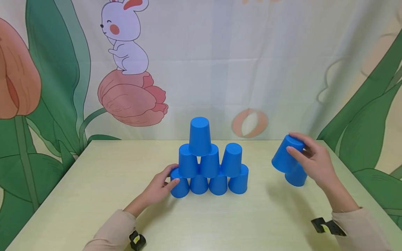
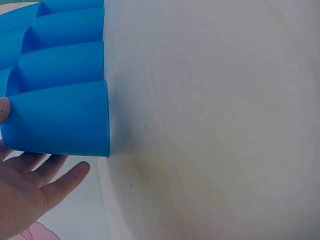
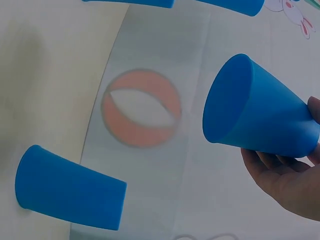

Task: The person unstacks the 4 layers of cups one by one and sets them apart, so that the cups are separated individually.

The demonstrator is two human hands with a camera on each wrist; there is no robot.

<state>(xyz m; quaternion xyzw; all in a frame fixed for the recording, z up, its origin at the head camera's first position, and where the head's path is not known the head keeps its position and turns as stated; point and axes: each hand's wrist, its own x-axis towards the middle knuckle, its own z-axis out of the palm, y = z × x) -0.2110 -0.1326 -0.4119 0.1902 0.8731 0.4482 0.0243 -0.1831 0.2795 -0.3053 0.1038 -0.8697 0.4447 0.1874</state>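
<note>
Blue cups stand upside down in a pyramid (image 1: 209,164): a bottom row of several, three above, and one top cup (image 1: 199,136). My left hand (image 1: 172,175) grips the bottom-left cup (image 1: 183,189) between thumb and fingers; the left wrist view shows that cup (image 2: 60,120) with my fingers (image 2: 45,177) alongside it. My right hand (image 1: 298,148) holds a tilted blue cup (image 1: 283,157) by its closed end, above another blue cup (image 1: 296,177) that stands on the table at the right. In the right wrist view the held cup (image 3: 260,112) shows its open mouth, and the standing cup (image 3: 70,195) is lower left.
The pale yellow-green table (image 1: 94,195) ends at a printed backdrop (image 1: 132,62) with a rabbit and flowers. Black wrist devices (image 1: 137,240) (image 1: 326,226) sit on both sleeves. Bare tabletop lies in front of the pyramid and to its left.
</note>
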